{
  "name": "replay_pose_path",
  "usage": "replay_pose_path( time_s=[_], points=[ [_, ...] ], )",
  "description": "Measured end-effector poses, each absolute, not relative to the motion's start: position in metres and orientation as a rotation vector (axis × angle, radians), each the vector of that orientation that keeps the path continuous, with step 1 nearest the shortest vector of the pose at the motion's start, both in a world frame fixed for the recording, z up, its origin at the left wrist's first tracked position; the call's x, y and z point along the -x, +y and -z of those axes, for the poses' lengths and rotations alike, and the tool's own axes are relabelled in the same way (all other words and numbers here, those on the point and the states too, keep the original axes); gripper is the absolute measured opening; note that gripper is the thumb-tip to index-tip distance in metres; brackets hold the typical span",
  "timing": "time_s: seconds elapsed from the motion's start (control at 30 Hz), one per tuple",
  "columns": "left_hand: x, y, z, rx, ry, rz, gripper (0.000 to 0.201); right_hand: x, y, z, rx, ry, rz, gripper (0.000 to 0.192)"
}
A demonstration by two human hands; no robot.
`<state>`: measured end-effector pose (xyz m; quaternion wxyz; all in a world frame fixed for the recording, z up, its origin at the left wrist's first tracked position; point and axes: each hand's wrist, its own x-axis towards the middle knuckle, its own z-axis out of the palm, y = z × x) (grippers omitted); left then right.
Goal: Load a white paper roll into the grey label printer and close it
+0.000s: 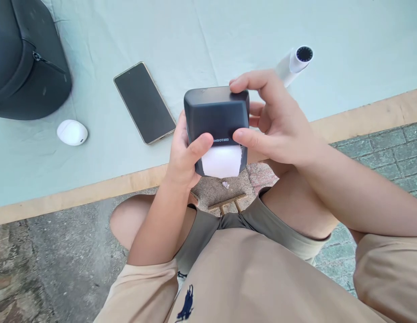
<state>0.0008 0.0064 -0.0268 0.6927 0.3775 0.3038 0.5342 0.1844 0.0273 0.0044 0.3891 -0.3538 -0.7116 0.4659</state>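
Note:
A black label printer [217,119] with "MBOT" lettering on its front is held above the table's near edge. A strip of white label paper [221,161] sticks out of its lower side. Around the printer's left side wraps my left hand [184,154], its thumb on the front beside the lettering. From the right, my right hand [278,119] grips the same printer, with the index fingertip at the upper right corner and the thumb low on the front. The other right fingers are partly hidden behind the casing.
On the pale cloth-covered table [161,36] lie a smartphone [144,103], a white rounded case [72,132] and a white tube-shaped object [291,67] with a black end. A black zippered bag [26,63] stands at left. The table's wooden edge [127,186] runs before my knees.

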Motion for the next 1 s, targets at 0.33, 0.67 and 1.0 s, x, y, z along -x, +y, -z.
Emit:
replay_pose_path(
  time_s=[0.33,0.67,1.0],
  points=[
    [-0.0007,0.0036,0.0258,-0.818,0.674,-1.192,0.036,-0.1804,0.0282,-0.0052,0.929,-1.823,-1.299,0.046],
    [-0.0041,0.0046,0.0254,-0.803,0.711,-1.189,0.036,-0.1838,0.0288,0.0012,0.949,-1.795,-1.345,0.049],
    [-0.0070,0.0076,0.0299,-0.728,0.817,-1.253,0.046,-0.1881,0.0283,0.0016,1.041,-1.885,-1.102,0.054]
  ],
)
